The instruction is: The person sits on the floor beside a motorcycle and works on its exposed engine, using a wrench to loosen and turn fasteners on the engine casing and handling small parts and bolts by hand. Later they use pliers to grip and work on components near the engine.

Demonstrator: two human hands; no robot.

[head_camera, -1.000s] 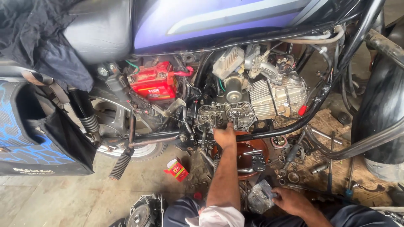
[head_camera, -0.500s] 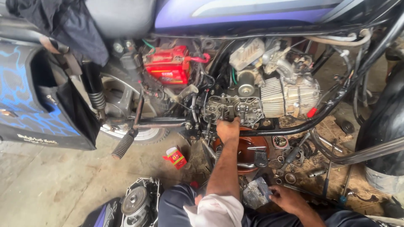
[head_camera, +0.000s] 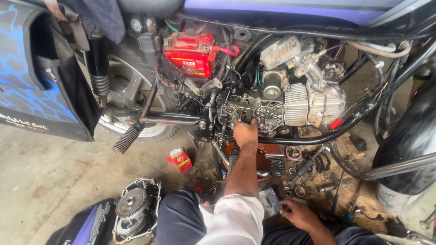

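1. The left hand [head_camera: 245,132] stayed reached up to the open engine case [head_camera: 247,112] of the motorcycle, as it had been a second earlier; the view had tilted and drawn in, so the engine sat more central in the frame. Its fingers were curled in against the exposed shafts and gears at the lower edge of the case, but I could not tell whether they pinched a part or only pressed on it.
2. The right hand [head_camera: 297,213] had kept low near the person's lap, resting by a small flat packet [head_camera: 271,202] on the floor; its fingers were loosely bent, and whether they gripped anything was hidden.
3. Judged from that steadiness, the work at the case was going on in the same spot, with no part yet carried away from it.
4. Around the engine: a red battery [head_camera: 190,53] sat above and to the left, the finned cylinder [head_camera: 313,105] lay just right of the case, and a footpeg [head_camera: 126,139] stuck out toward the rear wheel.
5. The floor [head_camera: 54,181] was stained concrete. A removed clutch cover with its gear [head_camera: 134,208] lay near the person's knee, a small red box [head_camera: 180,159] lay below the frame, and loose bolts, washers and tools [head_camera: 313,177] were scattered on cardboard to the right.
6. The place looked like a workshop, with a dark tyre [head_camera: 408,149] at the right edge.
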